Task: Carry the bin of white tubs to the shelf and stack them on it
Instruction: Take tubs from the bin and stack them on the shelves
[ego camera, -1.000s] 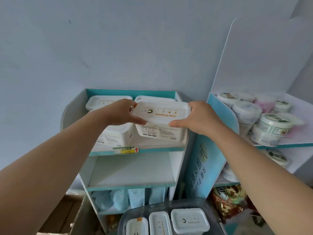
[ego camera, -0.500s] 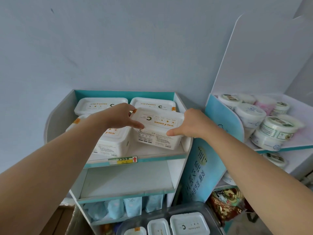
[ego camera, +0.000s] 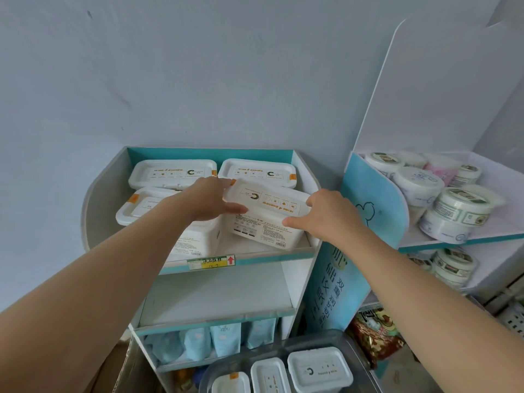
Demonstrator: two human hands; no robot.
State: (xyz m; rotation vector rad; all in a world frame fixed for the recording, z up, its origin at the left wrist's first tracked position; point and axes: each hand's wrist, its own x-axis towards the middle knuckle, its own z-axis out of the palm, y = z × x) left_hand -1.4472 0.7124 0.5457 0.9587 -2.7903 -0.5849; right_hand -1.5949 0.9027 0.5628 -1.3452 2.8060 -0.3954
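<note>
Left hand [ego camera: 209, 199] and right hand [ego camera: 330, 215] clamp opposite ends of a white tub [ego camera: 269, 215], held tilted at the front right of the top shelf [ego camera: 269, 258]; its underside is hidden. The left forearm partly covers one of three neighbouring tubs [ego camera: 173, 174]. The bin [ego camera: 283, 346], cut off below, holds three more tubs [ego camera: 316, 370].

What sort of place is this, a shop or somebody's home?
Probably a shop or its stockroom: a price label sits on the front of the display shelf, matching white tubs fill it, and round jars crowd the neighbouring stand.
</note>
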